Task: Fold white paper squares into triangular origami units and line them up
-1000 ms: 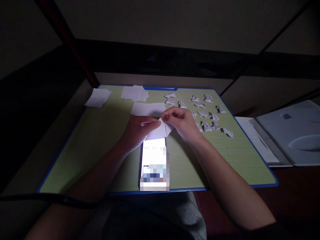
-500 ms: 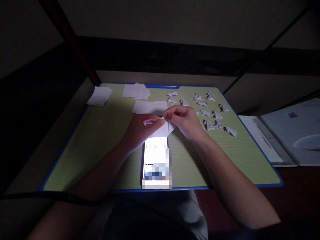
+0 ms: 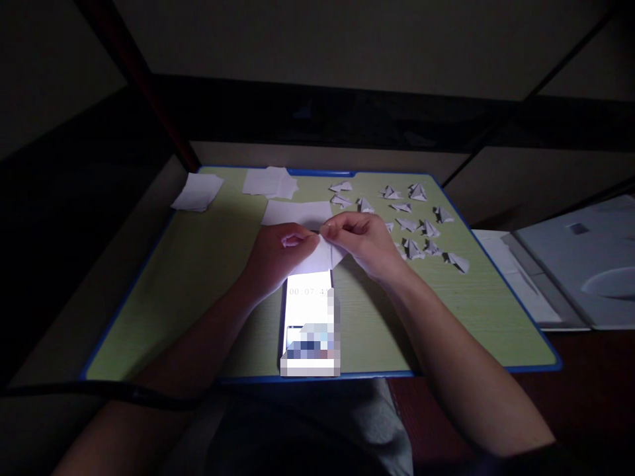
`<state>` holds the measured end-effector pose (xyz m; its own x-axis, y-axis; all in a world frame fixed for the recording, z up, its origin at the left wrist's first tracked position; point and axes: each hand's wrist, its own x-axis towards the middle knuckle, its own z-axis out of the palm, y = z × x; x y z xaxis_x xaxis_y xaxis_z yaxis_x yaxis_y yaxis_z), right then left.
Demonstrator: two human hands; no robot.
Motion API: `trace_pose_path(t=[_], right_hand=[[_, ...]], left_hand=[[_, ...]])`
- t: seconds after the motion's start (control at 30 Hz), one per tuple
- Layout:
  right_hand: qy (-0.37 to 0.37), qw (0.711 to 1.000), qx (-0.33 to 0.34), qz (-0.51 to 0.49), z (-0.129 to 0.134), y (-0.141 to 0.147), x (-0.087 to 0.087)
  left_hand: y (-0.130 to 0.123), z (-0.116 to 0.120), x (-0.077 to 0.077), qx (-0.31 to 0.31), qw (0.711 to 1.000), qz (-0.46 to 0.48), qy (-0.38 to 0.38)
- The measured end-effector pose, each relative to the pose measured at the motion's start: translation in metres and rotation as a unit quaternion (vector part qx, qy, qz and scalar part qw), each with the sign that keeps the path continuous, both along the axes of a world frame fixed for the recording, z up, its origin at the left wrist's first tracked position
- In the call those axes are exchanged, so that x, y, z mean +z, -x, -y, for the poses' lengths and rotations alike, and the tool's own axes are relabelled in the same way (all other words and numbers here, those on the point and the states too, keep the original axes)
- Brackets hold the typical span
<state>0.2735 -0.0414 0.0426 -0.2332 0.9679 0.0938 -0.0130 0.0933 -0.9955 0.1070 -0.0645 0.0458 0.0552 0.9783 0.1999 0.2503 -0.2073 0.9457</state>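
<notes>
Between my two hands is a sheet of white paper [image 3: 317, 256] with a crease down its right part. My left hand [image 3: 282, 254] pinches its upper edge between thumb and forefinger. Close beside that pinch, the fingertips of my right hand [image 3: 360, 238] also grip the paper at its top. The lower part of the sheet hangs over the top end of a lit phone [image 3: 307, 307] showing a running timer. Just beyond my hands lies another white sheet [image 3: 297, 213], partly covered by them.
Several small folded paper figures [image 3: 414, 248] are spread over the right side of the green table [image 3: 198, 291]. Stacks of paper [image 3: 197, 192] and loose sheets [image 3: 269, 182] lie along the far left. A dark cable [image 3: 124, 390] crosses near the front edge. White boards [image 3: 585, 264] stand to the right.
Both hands keep their pinch on the paper and have shifted only slightly, with the fingertips a little to the left. The phone's timer has advanced.
</notes>
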Motion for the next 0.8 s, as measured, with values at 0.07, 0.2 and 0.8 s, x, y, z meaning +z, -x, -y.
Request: trace_pose_path(t=[0.07, 0.2, 0.8], right_hand=[[0.006, 1.000, 0.014, 0.004, 0.001, 0.000, 0.000], [0.023, 0.999, 0.031, 0.008, 0.002, 0.000, 0.003], [0.046, 0.996, 0.052, -0.060, -0.006, -0.009, -0.003]], left_hand=[[0.000, 0.000, -0.001, 0.005, 1.000, 0.001, 0.003], [-0.001, 0.000, -0.003, 0.003, 1.000, -0.005, -0.003], [0.002, -0.001, 0.001, 0.033, 0.999, -0.002, 0.026]])
